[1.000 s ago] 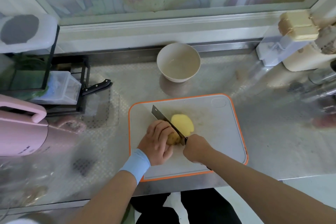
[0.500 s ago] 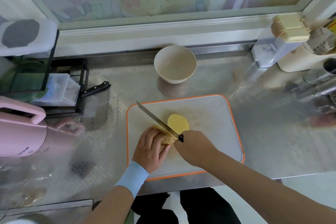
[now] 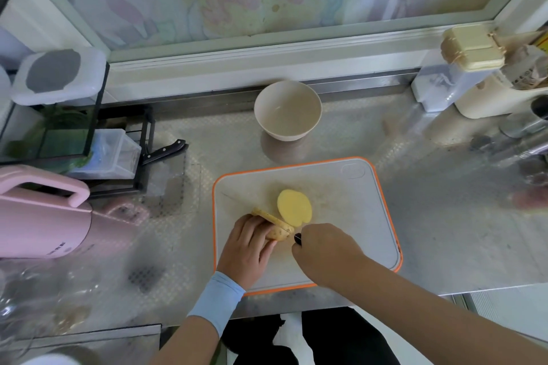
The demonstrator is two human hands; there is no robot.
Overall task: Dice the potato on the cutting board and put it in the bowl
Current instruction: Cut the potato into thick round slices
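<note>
Knife [image 3: 297,239], raised and slanted half a second ago, now sits down through the potato [image 3: 277,232], and a second slice [image 3: 268,216] leans off the cut face beside the first slice [image 3: 294,210] lying flat on the cutting board [image 3: 382,216]. Right hand [image 3: 326,249] has its grip curled round the handle; left hand [image 3: 247,249] has its grip curled over the uncut end, pinning it to the board. Slicing looks barely begun: no dice yet, and the bowl [image 3: 287,109] behind the board holds no potato.

Pink kettle [image 3: 41,216] (left), spare knife [image 3: 163,151]
</note>
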